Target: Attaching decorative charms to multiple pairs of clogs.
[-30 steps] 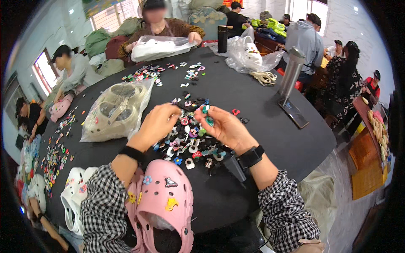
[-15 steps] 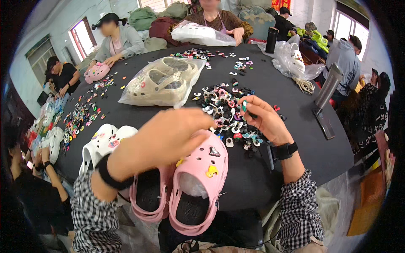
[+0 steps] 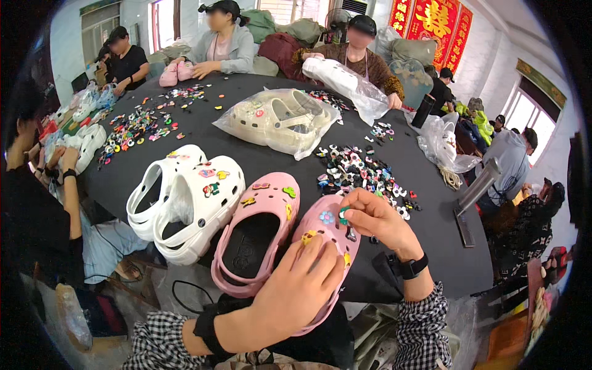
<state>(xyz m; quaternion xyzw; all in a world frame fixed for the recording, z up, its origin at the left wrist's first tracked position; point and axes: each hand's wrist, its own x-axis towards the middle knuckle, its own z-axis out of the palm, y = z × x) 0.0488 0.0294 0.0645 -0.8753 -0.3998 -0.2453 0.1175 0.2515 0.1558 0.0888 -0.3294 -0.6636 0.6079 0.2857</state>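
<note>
My left hand (image 3: 296,287) grips the right-hand pink clog (image 3: 314,227) from the near side, its bent fingertips at a yellow charm (image 3: 307,237). A blue flower charm (image 3: 327,217) sits on that clog's toe. Above the toe, my right hand (image 3: 382,225) is closed in a pinch on a small green charm (image 3: 343,214), whose shape I cannot make out. The other pink clog (image 3: 271,200) lies just to the left, with several charms on it. Further left is a pair of white clogs (image 3: 225,194) with charms on their toes.
Loose charms lie in a heap (image 3: 354,169) beyond my right hand and in a spread (image 3: 132,129) at the left. A bagged beige pair of clogs (image 3: 277,123) rests mid-table. A metal stand (image 3: 472,203) is at the right. Several people work around the black table (image 3: 425,222).
My left hand has come down from above the table onto the right-hand pink clog. My right hand has brought the green charm from the heap to the clog's toe. The view has shifted.
</note>
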